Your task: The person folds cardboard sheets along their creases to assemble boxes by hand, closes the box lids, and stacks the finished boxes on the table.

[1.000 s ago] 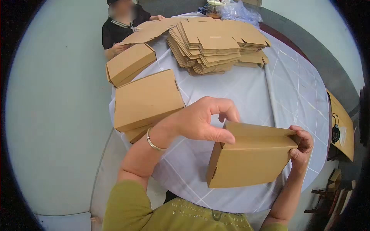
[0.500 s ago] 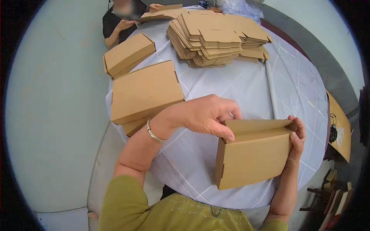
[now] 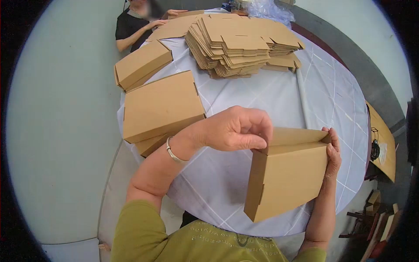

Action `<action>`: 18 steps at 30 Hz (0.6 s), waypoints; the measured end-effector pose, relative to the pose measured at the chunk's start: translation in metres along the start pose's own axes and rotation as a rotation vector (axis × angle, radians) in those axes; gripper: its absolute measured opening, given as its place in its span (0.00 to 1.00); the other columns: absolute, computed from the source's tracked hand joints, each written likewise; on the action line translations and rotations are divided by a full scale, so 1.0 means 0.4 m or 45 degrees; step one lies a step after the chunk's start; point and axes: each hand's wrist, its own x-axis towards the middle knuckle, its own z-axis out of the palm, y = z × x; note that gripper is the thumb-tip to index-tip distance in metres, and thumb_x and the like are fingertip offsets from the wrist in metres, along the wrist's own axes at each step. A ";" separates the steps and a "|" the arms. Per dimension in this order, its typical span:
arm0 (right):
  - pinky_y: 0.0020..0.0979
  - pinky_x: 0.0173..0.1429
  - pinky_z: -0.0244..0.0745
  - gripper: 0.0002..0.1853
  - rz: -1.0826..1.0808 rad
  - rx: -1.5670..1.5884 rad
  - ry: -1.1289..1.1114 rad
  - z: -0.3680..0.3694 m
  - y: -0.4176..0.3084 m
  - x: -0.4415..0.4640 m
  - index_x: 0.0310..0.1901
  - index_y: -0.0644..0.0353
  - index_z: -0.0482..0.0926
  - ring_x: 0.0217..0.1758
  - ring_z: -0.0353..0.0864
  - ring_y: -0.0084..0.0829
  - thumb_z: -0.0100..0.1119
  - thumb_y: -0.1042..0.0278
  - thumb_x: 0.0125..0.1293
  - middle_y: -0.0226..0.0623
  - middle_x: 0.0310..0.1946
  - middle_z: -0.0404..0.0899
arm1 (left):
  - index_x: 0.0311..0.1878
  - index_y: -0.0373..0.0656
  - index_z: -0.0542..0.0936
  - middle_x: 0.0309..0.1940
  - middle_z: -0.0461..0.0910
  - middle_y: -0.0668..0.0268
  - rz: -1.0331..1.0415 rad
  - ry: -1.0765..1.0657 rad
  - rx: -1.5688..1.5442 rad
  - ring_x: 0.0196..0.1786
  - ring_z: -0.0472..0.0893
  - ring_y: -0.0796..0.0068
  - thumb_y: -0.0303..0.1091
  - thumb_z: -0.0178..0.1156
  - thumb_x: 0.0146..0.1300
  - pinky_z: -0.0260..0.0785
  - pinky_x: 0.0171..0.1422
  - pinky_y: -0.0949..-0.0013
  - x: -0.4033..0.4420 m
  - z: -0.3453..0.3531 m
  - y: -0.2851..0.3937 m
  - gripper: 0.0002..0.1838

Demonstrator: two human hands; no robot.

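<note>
Your right hand (image 3: 334, 153) grips the right end of the cardboard box (image 3: 294, 179) at the near side of the table (image 3: 209, 187). Your left hand (image 3: 235, 129) curls narrowly at its left corner. The box has turned, exposing more left side; its flap (image 3: 294, 136) remains raised.

Co-worker's head (image 3: 139, 5) cut off at top, shirt lettering (image 3: 231, 239) illegible, right grip (image 3: 333, 153) partly hidden by box (image 3: 290, 179)

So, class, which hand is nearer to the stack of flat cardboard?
Left. The left hand, at the held box, is below the stack in view; the right hand, on the box's right side, is farther.
</note>
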 end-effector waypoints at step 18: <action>0.39 0.67 0.70 0.27 0.039 0.009 -0.109 -0.011 0.001 0.001 0.62 0.60 0.73 0.62 0.75 0.35 0.65 0.71 0.59 0.41 0.60 0.75 | 0.41 0.37 0.73 0.34 0.73 0.70 -0.132 -0.198 -0.166 0.38 0.71 0.83 0.22 0.59 0.65 0.67 0.44 0.75 -0.002 -0.006 0.006 0.05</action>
